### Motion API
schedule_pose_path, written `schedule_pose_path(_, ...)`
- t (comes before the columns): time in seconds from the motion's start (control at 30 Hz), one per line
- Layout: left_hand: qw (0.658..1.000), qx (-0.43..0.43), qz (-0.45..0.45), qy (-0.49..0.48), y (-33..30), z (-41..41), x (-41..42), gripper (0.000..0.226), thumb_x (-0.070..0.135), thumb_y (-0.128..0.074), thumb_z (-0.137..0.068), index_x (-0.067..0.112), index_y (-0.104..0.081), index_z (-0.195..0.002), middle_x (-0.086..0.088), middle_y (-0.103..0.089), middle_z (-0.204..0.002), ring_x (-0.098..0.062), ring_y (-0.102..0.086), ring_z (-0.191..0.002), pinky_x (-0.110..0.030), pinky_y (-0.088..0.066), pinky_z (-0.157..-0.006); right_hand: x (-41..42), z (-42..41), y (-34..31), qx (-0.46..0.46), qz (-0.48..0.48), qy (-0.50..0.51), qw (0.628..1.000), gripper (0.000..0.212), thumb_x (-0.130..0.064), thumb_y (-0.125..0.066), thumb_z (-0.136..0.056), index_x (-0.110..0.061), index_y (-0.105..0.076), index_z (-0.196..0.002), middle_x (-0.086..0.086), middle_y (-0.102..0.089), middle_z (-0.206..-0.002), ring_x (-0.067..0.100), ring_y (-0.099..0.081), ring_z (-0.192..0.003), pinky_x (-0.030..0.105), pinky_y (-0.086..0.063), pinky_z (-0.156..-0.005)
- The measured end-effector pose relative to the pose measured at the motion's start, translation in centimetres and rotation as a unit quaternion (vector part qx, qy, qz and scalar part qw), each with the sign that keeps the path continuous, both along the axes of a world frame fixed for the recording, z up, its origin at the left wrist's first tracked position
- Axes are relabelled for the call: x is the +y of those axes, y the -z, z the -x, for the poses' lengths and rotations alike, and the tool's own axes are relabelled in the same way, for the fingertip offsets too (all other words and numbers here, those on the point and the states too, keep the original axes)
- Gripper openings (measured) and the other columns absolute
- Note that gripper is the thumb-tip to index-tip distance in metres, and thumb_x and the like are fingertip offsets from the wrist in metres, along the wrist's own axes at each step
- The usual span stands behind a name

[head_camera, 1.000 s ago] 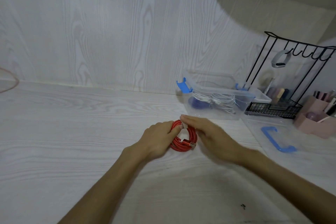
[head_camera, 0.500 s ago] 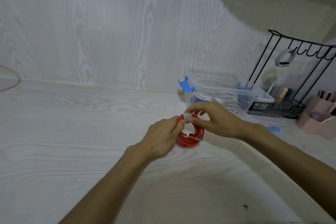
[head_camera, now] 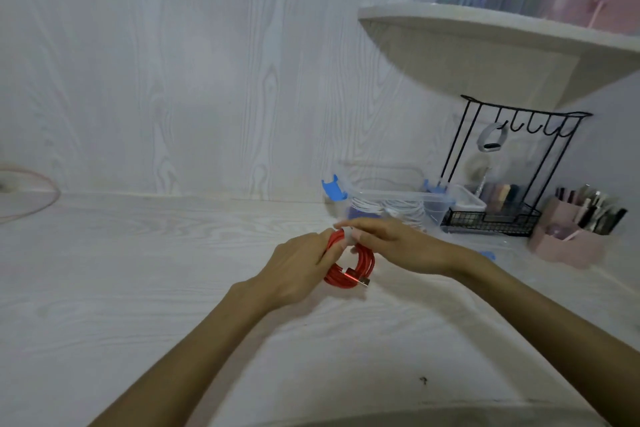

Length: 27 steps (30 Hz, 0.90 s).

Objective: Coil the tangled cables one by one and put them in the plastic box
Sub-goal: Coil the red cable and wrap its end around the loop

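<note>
1. Centre of frame: the left hand [head_camera: 304,267] grips the left side of the red cable [head_camera: 360,269], already wound into a ring. The right hand [head_camera: 398,246] pinches a pale band or cable end at the top of the coil; which one cannot be told.
2. Technique: judged best to keep the loops clamped together while securing, so none spring loose.
3. Right of centre: the plastic box [head_camera: 398,199], clear-walled with blue latches, holds white coiled cables.
4. The table [head_camera: 138,288] is pale woodgrain.
</note>
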<state>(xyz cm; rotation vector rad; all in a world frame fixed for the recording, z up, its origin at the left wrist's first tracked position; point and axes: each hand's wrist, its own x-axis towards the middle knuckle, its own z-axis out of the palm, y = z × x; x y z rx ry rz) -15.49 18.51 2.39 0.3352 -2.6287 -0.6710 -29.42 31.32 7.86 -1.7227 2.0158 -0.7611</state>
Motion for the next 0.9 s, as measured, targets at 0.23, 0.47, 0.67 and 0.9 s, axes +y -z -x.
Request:
schedule_pose_path(0.23,0.997,-0.077,0.004,0.012,-4.8,1.3,0.6,0.05,0.059,-0.013,-0.096,0.038,-0.052,-0.12,0.008,-0.064,-0.102,-0.016,-0.057,-0.095,-0.033,-0.043,-0.085,1.3,-0.3,-0.3,0.008,0.139,0.063,0.988,0.019,-0.035,-0.036,-0.1,-0.029,-0.054,-0.097,-0.004,-0.058,-0.09,0.012,-0.062,-0.074,0.029,-0.055,-0.066)
schedule_pose_path(0.47,0.924,-0.066,-0.373,0.056,-10.5,7.2,0.4,0.038,0.037,-0.047,-0.097,0.009,-0.057,-0.122,-0.008,-0.065,-0.117,-0.021,-0.063,-0.106,-0.033,-0.059,-0.074,0.3,4.8,-3.9,-0.02,0.258,0.194,0.946,0.024,-0.032,-0.041,-0.099,-0.011,-0.054,-0.102,-0.004,-0.057,-0.084,0.002,-0.053,-0.073,0.014,-0.042,-0.066)
schedule_pose_path(0.67,0.934,-0.053,-0.353,-0.018,-15.2,14.4,-4.3,0.023,0.022,-0.066,-0.088,0.001,-0.069,-0.098,-0.01,-0.074,-0.087,-0.006,-0.068,-0.063,-0.018,-0.055,-0.053,-2.5,12.5,-9.0,-0.155,0.111,0.259,0.947,0.027,-0.038,-0.051,-0.095,-0.015,-0.06,-0.107,-0.002,-0.063,-0.095,0.008,-0.059,-0.08,0.014,-0.047,-0.058)
schedule_pose_path(0.9,0.943,-0.29,-0.14,-0.088,-11.8,24.8,-9.0,0.029,0.022,-0.057,-0.094,0.0,-0.056,-0.113,-0.011,-0.068,-0.097,-0.017,-0.06,-0.081,-0.026,-0.052,-0.078,-9.0,20.8,-7.7,-0.106,-0.196,0.295,0.929,0.041,-0.025,-0.062,-0.091,0.004,-0.055,-0.118,0.01,-0.064,-0.088,0.016,-0.063,-0.071,0.025,-0.058,-0.066)
